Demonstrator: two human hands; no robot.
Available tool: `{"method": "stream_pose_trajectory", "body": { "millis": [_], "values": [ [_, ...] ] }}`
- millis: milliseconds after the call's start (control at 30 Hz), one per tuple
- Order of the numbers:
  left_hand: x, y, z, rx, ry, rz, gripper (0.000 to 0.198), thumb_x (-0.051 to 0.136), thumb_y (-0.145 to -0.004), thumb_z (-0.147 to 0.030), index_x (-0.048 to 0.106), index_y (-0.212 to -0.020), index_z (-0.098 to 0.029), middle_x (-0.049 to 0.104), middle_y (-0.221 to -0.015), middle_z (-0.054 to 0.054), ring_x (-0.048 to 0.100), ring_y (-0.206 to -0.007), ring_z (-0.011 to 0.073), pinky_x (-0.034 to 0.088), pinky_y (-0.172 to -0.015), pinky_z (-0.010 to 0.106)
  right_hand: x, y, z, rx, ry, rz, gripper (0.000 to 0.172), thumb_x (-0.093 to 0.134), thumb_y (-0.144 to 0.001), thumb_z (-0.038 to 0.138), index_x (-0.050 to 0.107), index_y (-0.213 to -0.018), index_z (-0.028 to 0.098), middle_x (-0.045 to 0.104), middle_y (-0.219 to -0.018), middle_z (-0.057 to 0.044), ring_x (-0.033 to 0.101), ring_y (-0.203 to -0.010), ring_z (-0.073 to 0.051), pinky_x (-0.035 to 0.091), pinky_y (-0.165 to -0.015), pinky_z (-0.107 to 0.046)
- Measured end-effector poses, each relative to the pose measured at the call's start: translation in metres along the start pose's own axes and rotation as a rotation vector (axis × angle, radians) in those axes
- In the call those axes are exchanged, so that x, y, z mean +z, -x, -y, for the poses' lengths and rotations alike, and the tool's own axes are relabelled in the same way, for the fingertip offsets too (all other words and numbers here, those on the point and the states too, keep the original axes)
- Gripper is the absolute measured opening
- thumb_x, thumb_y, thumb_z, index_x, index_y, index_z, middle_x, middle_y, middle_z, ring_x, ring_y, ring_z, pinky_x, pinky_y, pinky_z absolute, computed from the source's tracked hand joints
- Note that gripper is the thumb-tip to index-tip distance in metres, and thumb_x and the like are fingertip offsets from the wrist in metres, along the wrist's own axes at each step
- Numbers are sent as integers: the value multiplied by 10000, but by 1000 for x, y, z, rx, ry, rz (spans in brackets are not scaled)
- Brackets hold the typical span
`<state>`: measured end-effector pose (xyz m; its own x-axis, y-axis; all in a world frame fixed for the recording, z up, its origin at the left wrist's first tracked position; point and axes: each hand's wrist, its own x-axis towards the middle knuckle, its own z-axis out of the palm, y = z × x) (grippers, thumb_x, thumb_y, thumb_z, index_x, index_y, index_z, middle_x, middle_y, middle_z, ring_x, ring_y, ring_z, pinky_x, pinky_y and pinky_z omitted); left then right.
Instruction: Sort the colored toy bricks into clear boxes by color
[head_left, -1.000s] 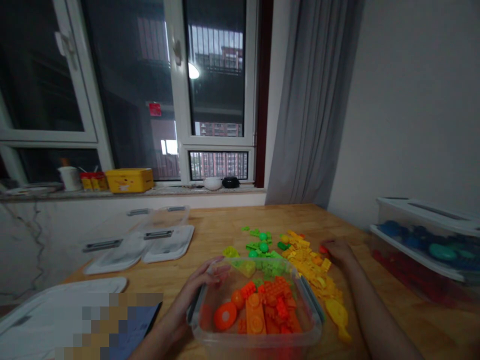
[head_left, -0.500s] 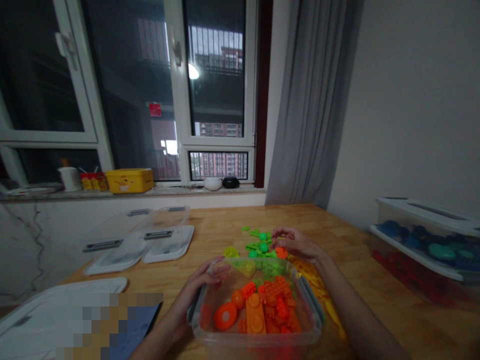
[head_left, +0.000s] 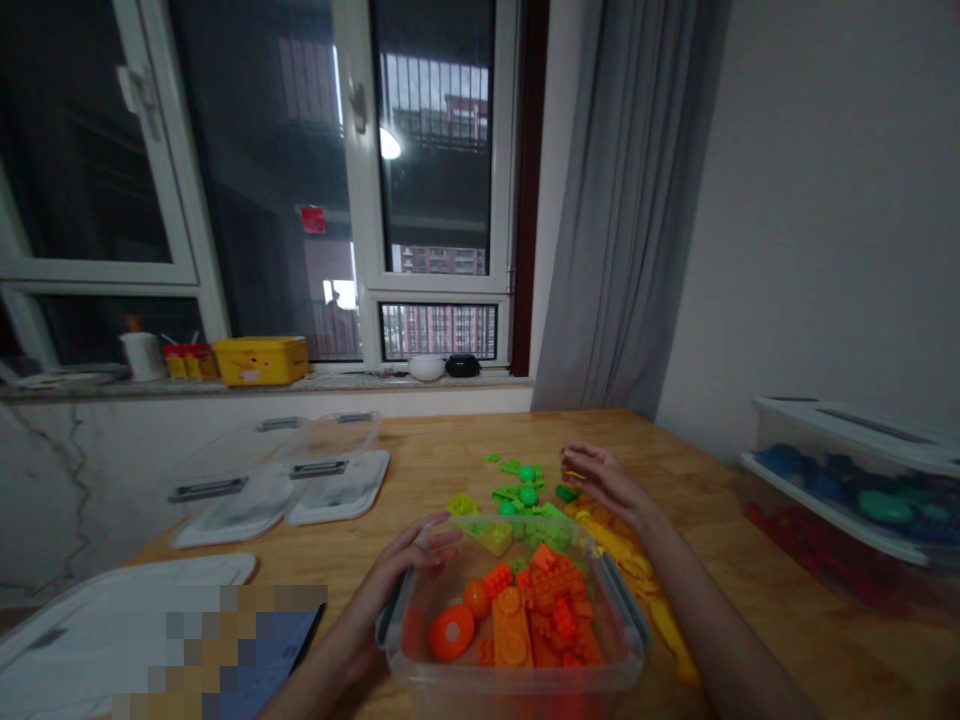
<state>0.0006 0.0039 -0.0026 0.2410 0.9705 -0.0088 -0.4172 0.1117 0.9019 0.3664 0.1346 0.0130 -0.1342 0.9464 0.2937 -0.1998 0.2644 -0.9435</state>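
A clear plastic bin (head_left: 517, 676) stands close in front of me, with orange toy blocks (head_left: 511, 625) and a round orange piece (head_left: 452, 631) inside. My left hand (head_left: 420, 548) grips the bin's left rim near its grey latch. Beyond the far right corner, my right hand (head_left: 600, 478) hovers with fingers loosely curled and apart, nothing visible in them. Below it are a dark green piece (head_left: 568, 493) and a line of yellow blocks (head_left: 622, 550). Green blocks (head_left: 528, 495) lie behind the bin, and a yellow-green piece (head_left: 463, 504) sits left of them.
Clear lidded boxes (head_left: 337, 500) stand at the table's back left; a white lid (head_left: 127, 610) lies nearer, beside a pixelated patch. Stacked bins of blue and red pieces (head_left: 855, 490) stand at the right. A yellow box (head_left: 261, 360) is on the windowsill.
An orange block that was in the air by my right hand is now among the orange pieces in the bin. My right hand has shifted slightly right; my left hand stays on the rim.
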Motion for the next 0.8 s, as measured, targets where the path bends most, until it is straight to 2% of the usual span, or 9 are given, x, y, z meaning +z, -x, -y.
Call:
{"method": "stream_pose_trajectory", "body": {
  "millis": [33, 100, 200, 267, 400, 533, 633, 800],
  "values": [
    [0, 0, -1, 2, 1, -2, 628, 675, -783, -155, 673, -1408, -223, 735, -1436, 91, 599, -1424, 332, 348, -1263, 462, -13, -7, -6, -40, 87, -140, 396, 861, -773, 518, 765, -1038, 240, 785, -1078, -60, 739, -959, -207, 596, -898, -347],
    [0, 1, -1, 1, 1, -5, 627, 678, -780, -154, 677, -1402, -230, 738, -1432, 86, 602, -1421, 335, 347, -1264, 473, -41, -18, -20, -107, 435, -426, 385, 670, -879, 541, 755, -1091, 231, 789, -1151, -90, 744, -1014, -237, 607, -910, -377],
    [0, 2, -1, 9, -14, -10, 627, 691, -785, -164, 678, -1407, -246, 734, -1439, 77, 599, -1424, 338, 352, -1262, 481, -81, -23, -42, -79, 661, -563, 383, 568, -887, 389, 750, -1124, 150, 770, -1214, -178, 711, -1143, -305, 539, -1068, -471],
    [0, 2, -1, 16, -30, -25, 627, 706, -774, -173, 690, -1396, -247, 729, -1448, 78, 593, -1430, 344, 372, -1251, 477, -99, -20, -54, -55, 771, -561, 406, 517, -887, 317, 749, -1153, 117, 746, -1282, -213, 679, -1221, -325, 470, -1152, -500],
    [0, 3, -1, 9, -34, -55, 626, 728, -751, -191, 708, -1375, -242, 737, -1436, 90, 610, -1413, 350, 417, -1220, 462, -117, -12, -76, -9, 966, -437, 454, 464, -903, 234, 747, -1241, 124, 730, -1367, -180, 628, -1334, -295, 377, -1239, -453],
    [-1, 2, -2, 0, -35, -11, 637, 694, -784, -177, 671, -1417, -249, 723, -1458, 84, 597, -1428, 330, 373, -1248, 462, -121, -14, -92, 32, 1101, -295, 545, 403, -957, 228, 657, -1424, 108, 639, -1523, -149, 550, -1446, -252, 335, -1265, -385],
    [0, 2, -2, 18, -27, -1, 635, 673, -790, -162, 663, -1420, -239, 725, -1454, 83, 600, -1424, 329, 343, -1264, 467, -123, -17, -99, 104, 1179, -251, 600, 377, -989, 255, 550, -1542, 101, 546, -1614, -160, 490, -1505, -280, 316, -1278, -433],
    [5, 4, -4, -20, 4, -26, 632, 673, -773, -152, 678, -1400, -236, 736, -1440, 81, 612, -1412, 323, 390, -1229, 437, -124, -19, -101, 150, 1262, -229, 580, 378, -1023, 309, 546, -1555, 148, 575, -1592, -144, 523, -1478, -271, 333, -1262, -413]
  ]
}}
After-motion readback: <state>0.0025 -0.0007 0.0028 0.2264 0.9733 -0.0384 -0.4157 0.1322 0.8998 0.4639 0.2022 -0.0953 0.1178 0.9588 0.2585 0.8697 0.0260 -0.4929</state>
